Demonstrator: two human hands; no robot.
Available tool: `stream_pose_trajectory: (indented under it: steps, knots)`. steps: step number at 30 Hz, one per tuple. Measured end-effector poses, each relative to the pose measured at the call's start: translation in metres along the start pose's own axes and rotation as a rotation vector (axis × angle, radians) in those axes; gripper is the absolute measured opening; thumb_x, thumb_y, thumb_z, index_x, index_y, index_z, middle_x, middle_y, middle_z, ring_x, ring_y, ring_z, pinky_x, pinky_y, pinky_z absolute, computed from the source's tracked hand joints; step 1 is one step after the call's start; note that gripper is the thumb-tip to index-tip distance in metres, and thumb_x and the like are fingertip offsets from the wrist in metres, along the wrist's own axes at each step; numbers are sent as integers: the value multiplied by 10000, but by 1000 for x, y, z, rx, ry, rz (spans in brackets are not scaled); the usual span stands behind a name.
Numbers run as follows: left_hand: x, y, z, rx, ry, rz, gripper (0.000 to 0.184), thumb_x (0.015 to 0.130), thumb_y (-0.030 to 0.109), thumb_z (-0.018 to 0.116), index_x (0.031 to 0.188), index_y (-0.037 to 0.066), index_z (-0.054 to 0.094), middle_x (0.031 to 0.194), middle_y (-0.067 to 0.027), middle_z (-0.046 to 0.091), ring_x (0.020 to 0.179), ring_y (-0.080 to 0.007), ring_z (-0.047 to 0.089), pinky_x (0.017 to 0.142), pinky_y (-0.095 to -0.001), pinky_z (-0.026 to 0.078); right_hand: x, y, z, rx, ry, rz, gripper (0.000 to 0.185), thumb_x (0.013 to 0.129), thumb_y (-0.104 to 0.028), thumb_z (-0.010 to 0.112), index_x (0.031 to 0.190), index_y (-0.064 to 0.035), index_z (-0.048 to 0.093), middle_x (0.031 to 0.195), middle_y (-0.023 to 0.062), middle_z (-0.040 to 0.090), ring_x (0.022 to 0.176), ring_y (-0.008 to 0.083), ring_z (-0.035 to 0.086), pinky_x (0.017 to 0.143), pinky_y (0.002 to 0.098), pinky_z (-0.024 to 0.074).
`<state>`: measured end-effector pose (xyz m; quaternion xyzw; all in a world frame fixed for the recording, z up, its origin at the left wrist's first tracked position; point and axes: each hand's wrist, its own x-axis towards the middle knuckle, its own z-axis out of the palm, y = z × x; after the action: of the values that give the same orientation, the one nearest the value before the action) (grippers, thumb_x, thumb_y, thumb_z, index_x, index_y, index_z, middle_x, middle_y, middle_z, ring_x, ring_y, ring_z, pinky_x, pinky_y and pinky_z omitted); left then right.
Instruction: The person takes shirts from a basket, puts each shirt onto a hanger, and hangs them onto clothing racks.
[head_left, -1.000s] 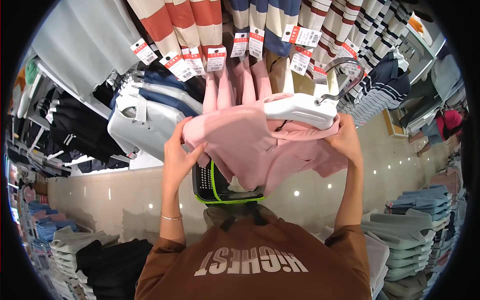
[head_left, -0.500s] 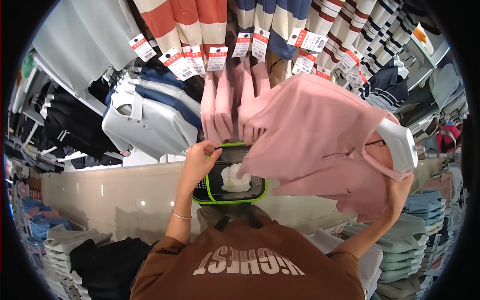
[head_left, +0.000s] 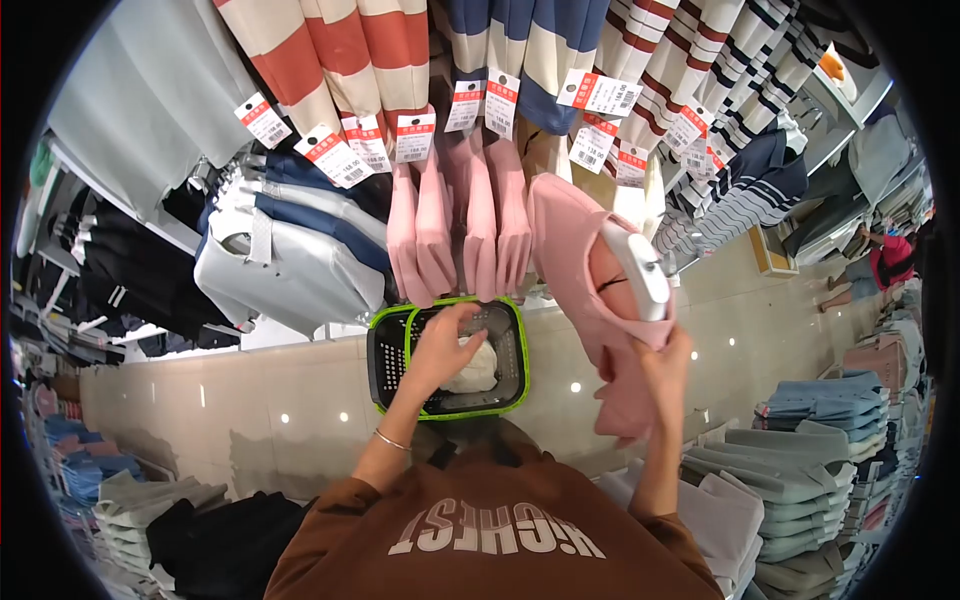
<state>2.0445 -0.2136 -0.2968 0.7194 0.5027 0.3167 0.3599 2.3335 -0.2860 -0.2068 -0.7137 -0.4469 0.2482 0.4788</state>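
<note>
My right hand (head_left: 665, 365) grips the collar edge of a pink shirt (head_left: 565, 235), which hangs on a white hanger (head_left: 637, 275) showing through its neck opening. The shirt is held up to the right of the black-and-green shopping basket (head_left: 523, 365). Over that basket, my left hand (head_left: 446, 345) is open, fingers spread and curved, with nothing in it. A crumpled white bundle (head_left: 480, 372) lies inside the basket, partly hidden by the left hand.
Several pink garments (head_left: 430, 240) hang just beyond the basket, below striped clothes with price tags (head_left: 415, 137). Grey and navy shirts (head_left: 285, 265) hang at left. Folded stacks (head_left: 785, 480) stand at right. A person in red (head_left: 890, 260) is at the far right.
The right hand has moved left with the pink shirt, which now hangs more upright and narrower. My left hand has shifted from the basket's far left edge to over its inside, fingers now spread.
</note>
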Motion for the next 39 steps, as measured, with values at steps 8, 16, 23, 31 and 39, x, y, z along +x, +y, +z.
stream_pose_trajectory:
  steps: [8,16,23,31,39]
  knots:
    - [-48,-29,21,-100,-27,-201,430,756,146,704,1135,7,556,1050,-195,614,936,-306,622,801,-375,508,21,24,86,115,4,-31,286,721,-25,549,983,88,577,850,216,643,802,295,633,743,362,475]
    - [-49,-53,-28,-28,26,-292,417,786,184,707,1143,24,563,991,-169,639,868,-257,642,748,-343,513,67,34,161,9,-115,-34,306,707,-93,583,958,82,570,858,282,628,853,434,616,759,452,470]
    - [-72,-126,-55,-73,-139,-381,353,783,222,704,1039,-6,617,866,-150,668,767,-233,656,708,-340,516,130,11,200,-166,-49,-113,310,710,-139,634,896,97,556,867,313,613,871,464,599,763,470,467]
    - [-182,-299,-32,-37,-237,-802,249,764,223,697,900,15,682,769,-142,668,723,-192,647,642,-320,517,210,-29,223,161,-103,-121,299,696,-61,666,962,60,602,899,129,633,787,185,585,690,312,468]
    - [-276,-332,-7,-499,91,-1224,233,764,205,625,803,-21,670,684,-74,603,567,-165,536,519,-328,456,269,-43,242,480,-263,-206,297,777,-104,684,1039,10,601,963,49,602,832,164,551,722,295,460]
